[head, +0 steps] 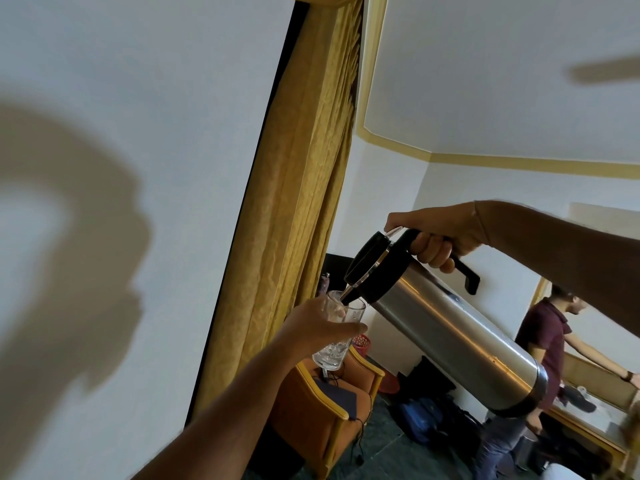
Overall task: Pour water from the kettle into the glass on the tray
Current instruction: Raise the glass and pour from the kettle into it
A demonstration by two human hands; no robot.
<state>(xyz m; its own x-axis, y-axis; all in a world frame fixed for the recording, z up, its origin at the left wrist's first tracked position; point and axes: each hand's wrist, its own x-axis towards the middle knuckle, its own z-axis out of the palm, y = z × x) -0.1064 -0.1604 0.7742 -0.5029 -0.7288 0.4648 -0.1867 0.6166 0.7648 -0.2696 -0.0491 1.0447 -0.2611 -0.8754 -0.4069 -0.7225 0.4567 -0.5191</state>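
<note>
The steel kettle [446,334] with a black lid and handle is tilted steeply, its spout down over the rim of a clear glass [334,351]. My right hand [436,237] grips the black handle from above. Held up in the air, the glass is tilted a little, and my left hand [318,323] is wrapped around its upper part. The spout tip sits inside the glass mouth. No tray is in view. The view is strongly tilted.
A gold curtain [304,202] hangs behind the glass. Below it stands an orange armchair [322,410] with a dark item and cable on it. Bags [426,414] lie on the floor. A person in a maroon shirt [543,337] stands by a table at right.
</note>
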